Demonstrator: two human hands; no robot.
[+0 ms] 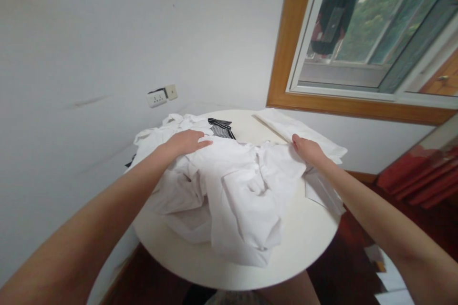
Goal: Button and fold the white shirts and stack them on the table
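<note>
Writing: any print on the dark striped piece (221,128) is too small to read; the wall socket (156,98) shows no legible marks.
White garment (236,190): crumpled heap on the round white desk (304,243), lying under and between both hands, with most of its bulk nearer the person than the fingertips.
Left hand (186,143): palm down and flat on the far left top of the garment, touching it.
Left fingers (202,143): stretched out and close together, pointing right toward the striped piece just beyond their tips. They are not gripping.
Right hand (308,151): on the garment's far right edge, back of the hand up, wrist bent down.
Right fingers (296,140): only the thumb side shows and the rest dip behind the hand into the cloth. Cannot tell whether they are clamped on it.
Folded white cloth (286,126): flat strip just beyond and beside the right fingers, running to the desk's far edge.
Arms: both bare forearms reach forward and converge on the heap, hands well apart.
Background: wood-framed window (286,57) beyond the right hand, plain wall beyond the left.
</note>
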